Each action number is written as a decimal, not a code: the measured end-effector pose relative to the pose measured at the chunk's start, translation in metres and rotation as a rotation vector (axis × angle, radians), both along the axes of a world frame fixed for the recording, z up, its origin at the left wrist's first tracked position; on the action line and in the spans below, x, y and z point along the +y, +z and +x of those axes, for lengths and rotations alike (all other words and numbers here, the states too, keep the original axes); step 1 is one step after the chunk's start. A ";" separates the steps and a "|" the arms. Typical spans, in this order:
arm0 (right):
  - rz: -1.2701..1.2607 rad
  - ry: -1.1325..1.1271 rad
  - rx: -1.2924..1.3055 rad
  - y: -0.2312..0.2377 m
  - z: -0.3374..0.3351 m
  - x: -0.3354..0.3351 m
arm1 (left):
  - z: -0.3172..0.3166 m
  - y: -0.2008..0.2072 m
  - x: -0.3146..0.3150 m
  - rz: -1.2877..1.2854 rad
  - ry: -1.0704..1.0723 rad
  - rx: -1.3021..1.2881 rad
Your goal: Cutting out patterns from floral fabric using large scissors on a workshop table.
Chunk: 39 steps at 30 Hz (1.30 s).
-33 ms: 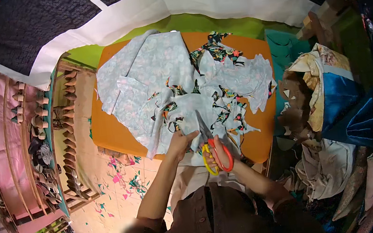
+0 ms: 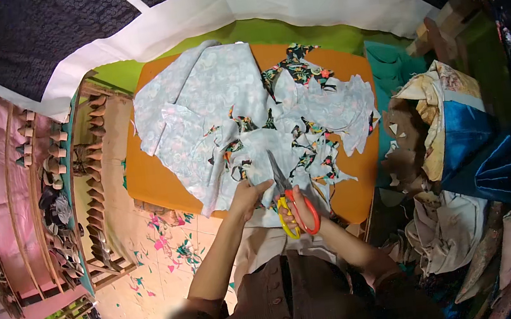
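My right hand (image 2: 300, 210) grips a pair of scissors (image 2: 280, 177) by their handles, one loop red and the other yellow. Their blades point away from me over a pale fabric piece (image 2: 257, 146). Close to the blades, my left hand (image 2: 246, 199) pinches the near edge of that fabric, thumb toward the scissors. Around it lie ragged scraps (image 2: 313, 159) with a black floral face and a pale underside. A larger pale cloth (image 2: 215, 88) is spread behind and to the left, partly folded over. All of this rests on an orange tabletop (image 2: 159, 178).
Left of the table stand shelves (image 2: 81, 244) holding rows of shoe-shaped forms. Pink and green snippets (image 2: 183, 248) litter the tiled floor (image 2: 121, 310). To the right are heaped fabrics, including a blue shiny cloth (image 2: 465, 124) and a beige cloth (image 2: 446, 232).
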State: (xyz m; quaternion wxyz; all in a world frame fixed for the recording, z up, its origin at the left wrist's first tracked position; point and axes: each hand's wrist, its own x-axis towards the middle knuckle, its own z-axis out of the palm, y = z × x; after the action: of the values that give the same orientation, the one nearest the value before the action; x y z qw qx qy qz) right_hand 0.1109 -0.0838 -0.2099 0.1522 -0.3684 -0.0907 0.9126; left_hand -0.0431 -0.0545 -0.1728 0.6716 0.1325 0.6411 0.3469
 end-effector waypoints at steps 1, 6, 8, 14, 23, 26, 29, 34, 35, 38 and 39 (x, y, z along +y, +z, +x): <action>0.033 -0.002 -0.022 0.000 -0.002 0.001 | 0.000 0.008 0.000 -0.002 -0.017 -0.049; 0.059 0.106 -0.022 0.007 0.007 0.011 | -0.021 -0.008 -0.012 -0.016 0.028 -0.069; 0.055 0.123 -0.011 0.009 0.011 0.015 | -0.022 -0.003 -0.011 -0.002 0.108 -0.122; 0.163 0.142 0.027 0.014 0.019 0.023 | -0.033 0.011 -0.011 -0.068 -0.128 -0.107; 0.206 0.325 -0.001 0.018 0.042 0.034 | -0.045 -0.017 -0.018 -0.019 -0.074 -0.152; 0.252 0.332 -0.045 0.017 0.046 0.032 | -0.042 -0.012 -0.014 -0.041 -0.177 -0.045; 0.300 0.277 -0.022 0.015 0.046 0.028 | -0.017 -0.009 -0.012 0.160 0.023 0.026; 0.383 0.338 -0.175 0.014 0.035 0.022 | -0.011 -0.017 -0.009 0.274 -0.020 0.255; 0.352 0.302 -0.124 0.013 0.034 0.020 | -0.014 -0.022 -0.011 0.258 -0.008 0.292; 0.317 0.248 -0.037 0.004 0.035 0.016 | -0.013 -0.022 -0.011 0.202 0.043 0.339; 0.315 0.231 0.000 0.001 0.035 0.016 | -0.011 -0.020 -0.011 0.210 0.053 0.314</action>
State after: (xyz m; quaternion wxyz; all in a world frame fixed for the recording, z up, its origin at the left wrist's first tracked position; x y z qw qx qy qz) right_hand 0.1460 -0.0681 -0.2086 0.1022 -0.3274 -0.2740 0.8985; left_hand -0.0539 -0.0654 -0.1932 0.5362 0.2375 0.7017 0.4046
